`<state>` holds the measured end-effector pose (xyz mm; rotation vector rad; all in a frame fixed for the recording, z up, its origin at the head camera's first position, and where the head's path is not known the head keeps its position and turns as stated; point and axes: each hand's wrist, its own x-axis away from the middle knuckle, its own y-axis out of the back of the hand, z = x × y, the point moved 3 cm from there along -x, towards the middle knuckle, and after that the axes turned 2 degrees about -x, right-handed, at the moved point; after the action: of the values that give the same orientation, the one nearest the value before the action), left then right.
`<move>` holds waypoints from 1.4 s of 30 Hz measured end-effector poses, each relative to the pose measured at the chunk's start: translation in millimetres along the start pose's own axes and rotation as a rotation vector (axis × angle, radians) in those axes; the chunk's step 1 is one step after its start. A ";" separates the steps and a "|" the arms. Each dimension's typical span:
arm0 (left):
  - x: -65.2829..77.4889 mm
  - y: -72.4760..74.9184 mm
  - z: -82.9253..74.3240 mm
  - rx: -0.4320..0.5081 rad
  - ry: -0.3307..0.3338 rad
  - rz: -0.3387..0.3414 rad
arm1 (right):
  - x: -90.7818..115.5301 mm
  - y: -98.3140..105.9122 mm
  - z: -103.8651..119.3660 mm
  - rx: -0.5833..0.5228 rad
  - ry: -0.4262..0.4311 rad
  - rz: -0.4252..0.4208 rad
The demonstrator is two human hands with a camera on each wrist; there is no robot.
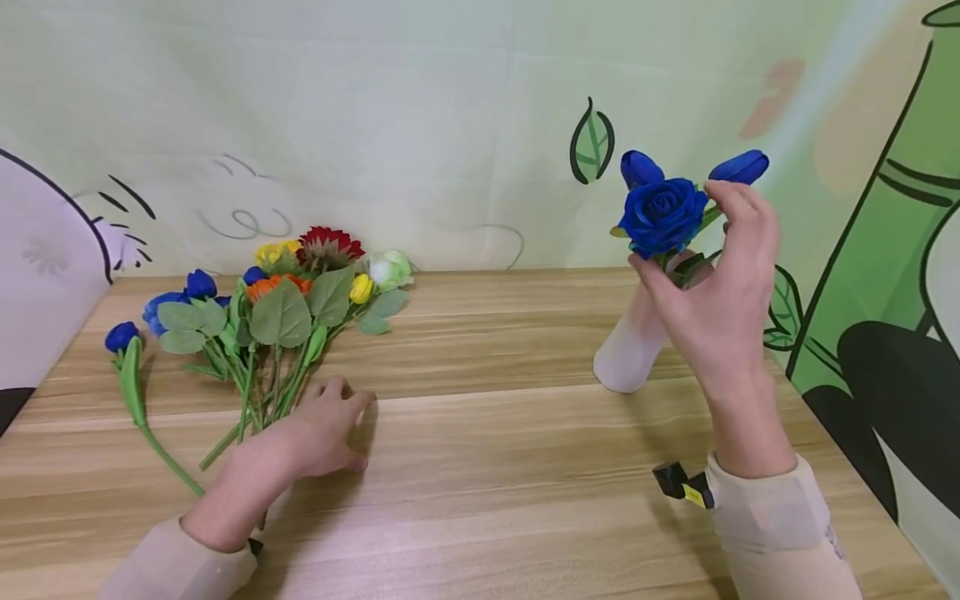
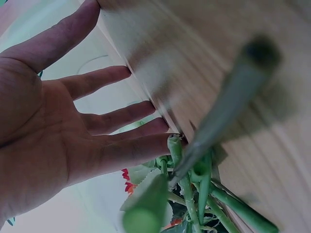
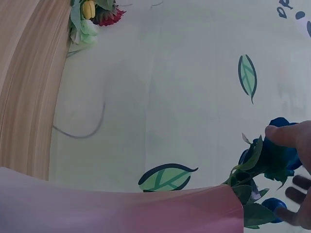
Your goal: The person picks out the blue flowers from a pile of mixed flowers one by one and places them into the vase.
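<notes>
Rose (image 1: 663, 215) (deep blue, many-petalled) stands above a pale vase (image 1: 628, 354).

The wood-grain table (image 1: 480, 467) was light brown, and a soft shine (image 1: 382, 542) lay on its near part. Behind the table was a pale green backdrop (image 1: 450, 125), on which a black-outlined green leaf (image 1: 592, 142) was printed. Beyond the table's right edge were a printed bamboo stalk (image 1: 918, 133) and black shapes (image 1: 900, 392); beyond its left edge, a pale rounded shape (image 1: 45, 275).
</notes>
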<state>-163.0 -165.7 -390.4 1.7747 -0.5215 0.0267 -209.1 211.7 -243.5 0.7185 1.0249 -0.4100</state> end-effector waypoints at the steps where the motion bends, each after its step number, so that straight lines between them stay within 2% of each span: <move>1: 0.2 0.0 0.1 0.001 0.001 -0.001 | -0.5 -0.9 1.7 -0.013 0.032 -0.003; 5: 0.6 0.3 0.4 0.002 0.005 0.002 | -1.4 -5.4 8.4 -0.067 0.145 -0.003; 9: 0.7 0.9 0.1 0.001 -0.004 0.001 | -0.9 -8.2 12.0 -0.079 0.200 0.006; 24: 0.1 0.7 0.2 0.007 -0.013 -0.001 | 4.9 -9.8 -3.3 0.000 0.094 0.103; 32: -0.1 0.1 -0.1 0.003 -0.009 0.001 | 9.5 -11.5 -1.1 0.044 0.148 0.184; 42: -0.2 0.0 -0.2 0.002 -0.003 0.005 | 8.4 -9.8 8.0 0.002 0.112 0.085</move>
<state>-163.1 -165.5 -390.4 1.7759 -0.5281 0.0286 -206.1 199.3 -251.7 0.7916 1.0951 -0.2995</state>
